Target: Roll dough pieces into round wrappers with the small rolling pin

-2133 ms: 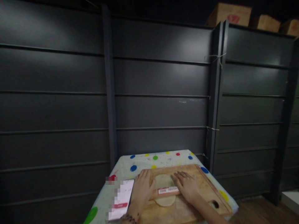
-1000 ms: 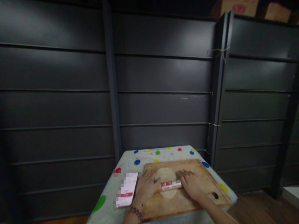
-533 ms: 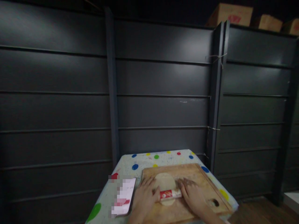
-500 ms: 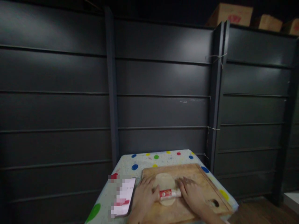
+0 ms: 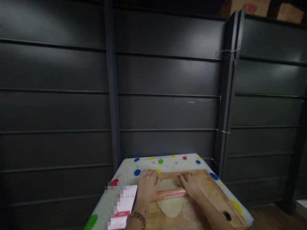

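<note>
A wooden rolling pin [image 5: 171,193] with a red and white label lies across a flat, pale oval of dough [image 5: 170,207] on a wooden board [image 5: 194,220]. My left hand [image 5: 148,182] bears on the pin's left end, fingers curled down beyond it; that end is hidden beneath the palm. Over the right end sits my right hand [image 5: 192,184], its fingers also bent forward past the pin. The dough shows on both sides of the pin, longer on the near side.
A phone [image 5: 124,203] with a lit, partly blurred screen lies left of the board. Under both is a white tablecloth [image 5: 168,163] with coloured dots. A dark panelled wall [image 5: 165,111] rises behind the table, and cardboard boxes [image 5: 250,8] sit at the top right.
Both hands have moved forward, away from me, with the pin rolling over the dough. Its label has turned, and more dough shows on the near side. The view has shifted slightly.
</note>
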A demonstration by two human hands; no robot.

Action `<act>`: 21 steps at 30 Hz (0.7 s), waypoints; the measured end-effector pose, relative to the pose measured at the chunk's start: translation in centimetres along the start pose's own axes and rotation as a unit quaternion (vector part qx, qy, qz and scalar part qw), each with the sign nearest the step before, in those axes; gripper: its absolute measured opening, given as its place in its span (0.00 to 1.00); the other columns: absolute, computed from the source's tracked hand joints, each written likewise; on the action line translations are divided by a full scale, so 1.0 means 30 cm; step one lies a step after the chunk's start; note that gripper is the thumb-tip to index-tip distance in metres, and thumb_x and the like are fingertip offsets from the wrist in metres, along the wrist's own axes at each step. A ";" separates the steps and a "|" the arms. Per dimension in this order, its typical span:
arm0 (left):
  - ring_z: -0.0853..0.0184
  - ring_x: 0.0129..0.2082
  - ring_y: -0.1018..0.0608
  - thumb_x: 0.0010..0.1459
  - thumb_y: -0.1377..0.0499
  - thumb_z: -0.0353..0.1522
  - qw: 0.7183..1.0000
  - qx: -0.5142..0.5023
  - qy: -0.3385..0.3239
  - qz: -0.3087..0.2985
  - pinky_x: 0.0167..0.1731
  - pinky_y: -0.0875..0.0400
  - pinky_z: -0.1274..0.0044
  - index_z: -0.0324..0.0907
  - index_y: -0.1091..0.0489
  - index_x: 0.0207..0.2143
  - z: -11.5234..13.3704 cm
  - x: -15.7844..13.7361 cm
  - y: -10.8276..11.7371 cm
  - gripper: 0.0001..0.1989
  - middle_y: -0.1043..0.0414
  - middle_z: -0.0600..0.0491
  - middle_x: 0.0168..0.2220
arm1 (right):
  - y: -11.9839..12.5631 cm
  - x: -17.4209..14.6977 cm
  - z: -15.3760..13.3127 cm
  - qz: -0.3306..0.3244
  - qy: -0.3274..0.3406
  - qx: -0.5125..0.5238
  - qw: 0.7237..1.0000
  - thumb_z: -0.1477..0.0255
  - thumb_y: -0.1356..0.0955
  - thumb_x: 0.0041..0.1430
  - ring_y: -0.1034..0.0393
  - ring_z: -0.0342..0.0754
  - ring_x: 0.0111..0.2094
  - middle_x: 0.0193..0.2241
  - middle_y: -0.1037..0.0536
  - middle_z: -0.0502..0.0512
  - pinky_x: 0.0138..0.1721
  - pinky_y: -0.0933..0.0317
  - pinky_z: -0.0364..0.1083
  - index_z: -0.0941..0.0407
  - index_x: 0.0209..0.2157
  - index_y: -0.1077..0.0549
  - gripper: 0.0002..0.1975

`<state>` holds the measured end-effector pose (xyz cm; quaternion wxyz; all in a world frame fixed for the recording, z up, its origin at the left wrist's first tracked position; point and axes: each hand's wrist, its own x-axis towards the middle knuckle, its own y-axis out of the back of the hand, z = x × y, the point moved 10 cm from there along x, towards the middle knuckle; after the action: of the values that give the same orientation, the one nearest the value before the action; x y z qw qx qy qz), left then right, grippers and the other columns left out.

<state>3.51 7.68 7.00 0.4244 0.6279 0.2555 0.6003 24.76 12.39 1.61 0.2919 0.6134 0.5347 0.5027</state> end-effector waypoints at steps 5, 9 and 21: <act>0.58 0.45 0.26 0.63 0.49 0.30 0.999 0.002 -0.010 0.034 0.52 0.40 0.66 0.42 0.28 0.38 -0.018 0.033 -0.002 0.10 0.24 0.48 0.40 | -0.022 0.046 0.003 -0.022 0.002 -0.001 1.000 0.64 0.43 0.68 0.27 0.55 0.49 0.45 0.19 0.63 0.50 0.40 0.49 0.55 0.44 0.21 0.21; 0.58 0.43 0.25 0.64 0.50 0.29 1.000 0.005 0.001 0.029 0.50 0.39 0.65 0.42 0.26 0.37 -0.046 0.063 -0.036 0.12 0.23 0.47 0.38 | -0.041 0.089 0.007 -0.036 0.000 0.003 0.999 0.62 0.43 0.67 0.26 0.55 0.48 0.45 0.19 0.62 0.49 0.39 0.48 0.55 0.44 0.21 0.21; 0.59 0.44 0.23 0.65 0.52 0.30 1.000 0.008 0.024 -0.005 0.52 0.39 0.67 0.40 0.25 0.39 -0.092 0.112 -0.092 0.14 0.21 0.45 0.40 | -0.039 0.151 0.008 -0.023 -0.007 0.013 1.000 0.64 0.41 0.64 0.29 0.55 0.53 0.49 0.21 0.64 0.52 0.40 0.48 0.57 0.47 0.22 0.21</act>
<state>1.85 12.49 6.26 0.4162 0.6154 0.2740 0.6107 24.20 17.04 1.86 0.2992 0.6079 0.5529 0.4851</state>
